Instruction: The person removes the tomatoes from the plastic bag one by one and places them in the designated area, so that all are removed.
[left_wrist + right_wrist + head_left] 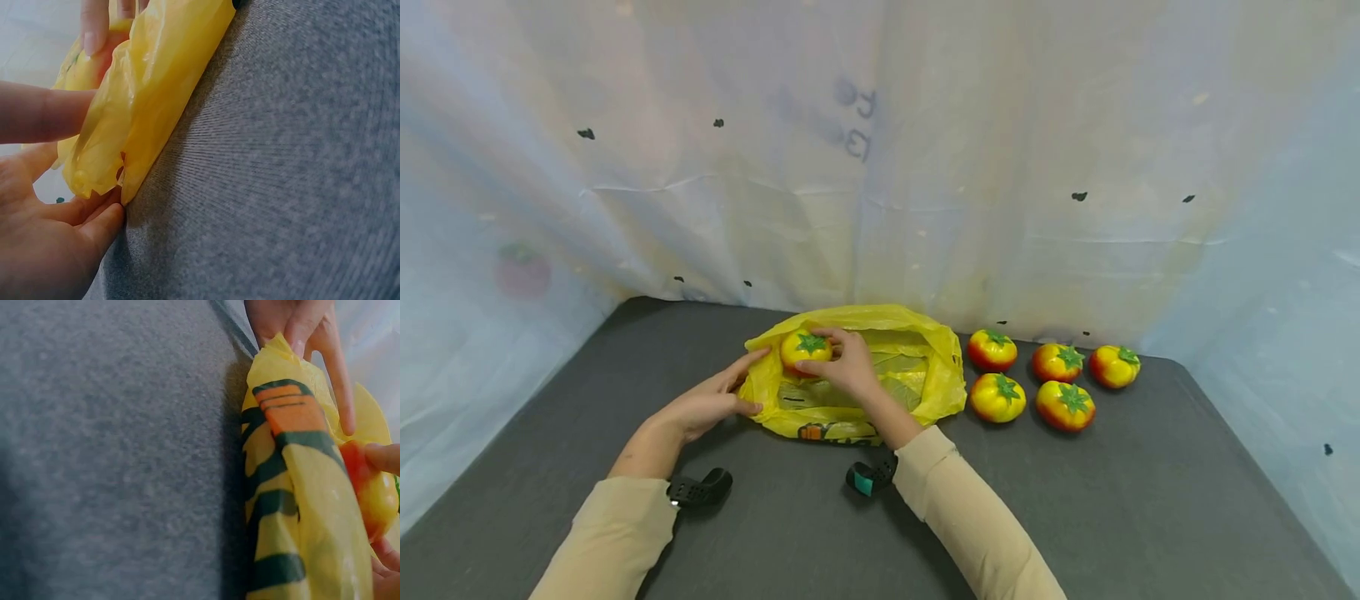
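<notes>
A yellow plastic bag [943, 392] lies on the table with its mouth spread wide. At its left end, my left hand [703, 406] holds the edge, thumb at the near side and a finger along the far side. My right hand [850, 367] reaches over the mouth and grips a shiny red-and-yellow tomato [795, 350] with a green star-shaped top. This tomato is inside the rim, at the left end. In the right wrist view, the bag's printed front [281, 487] partly covers the tomato [375, 494]. The left wrist view shows the left hand's fingertips [112, 215] at the bag's corner.
Several similar tomatoes [1065, 406] stand in two rows right of the bag on the dark grey table [1112, 517]. Pale hanging sheeting [962, 167] encloses the back and sides. Black straps [700, 489] are on both wrists.
</notes>
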A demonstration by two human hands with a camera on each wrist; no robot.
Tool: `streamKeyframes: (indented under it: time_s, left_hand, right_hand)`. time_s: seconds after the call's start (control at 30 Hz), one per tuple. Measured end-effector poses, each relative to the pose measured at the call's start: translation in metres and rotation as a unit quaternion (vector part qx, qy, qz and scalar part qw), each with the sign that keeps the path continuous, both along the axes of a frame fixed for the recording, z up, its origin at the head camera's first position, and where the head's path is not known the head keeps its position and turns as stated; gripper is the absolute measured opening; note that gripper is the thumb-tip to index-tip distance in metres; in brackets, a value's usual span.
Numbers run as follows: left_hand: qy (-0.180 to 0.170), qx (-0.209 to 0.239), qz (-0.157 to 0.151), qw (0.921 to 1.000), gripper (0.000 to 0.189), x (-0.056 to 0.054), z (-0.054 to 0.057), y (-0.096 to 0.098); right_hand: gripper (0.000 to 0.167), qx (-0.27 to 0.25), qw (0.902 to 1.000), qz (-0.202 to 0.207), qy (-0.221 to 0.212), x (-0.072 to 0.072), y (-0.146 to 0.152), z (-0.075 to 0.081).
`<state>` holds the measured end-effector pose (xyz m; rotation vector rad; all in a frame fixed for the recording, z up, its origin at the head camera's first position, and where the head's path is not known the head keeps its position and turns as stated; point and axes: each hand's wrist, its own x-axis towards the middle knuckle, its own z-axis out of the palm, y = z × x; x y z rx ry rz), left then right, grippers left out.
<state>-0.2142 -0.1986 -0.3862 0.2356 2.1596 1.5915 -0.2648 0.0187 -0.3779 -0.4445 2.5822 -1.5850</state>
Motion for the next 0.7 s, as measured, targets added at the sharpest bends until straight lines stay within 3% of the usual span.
streamKeyframes:
  time_s: [0.7]
  left_hand:
    - [0.004,-0.001,-0.002,1.0,0.096,-0.001,-0.003,0.0]
  right_hand:
    - [0.048,0.013,0.9997,0.005,0.022,0.021,0.029,0.005]
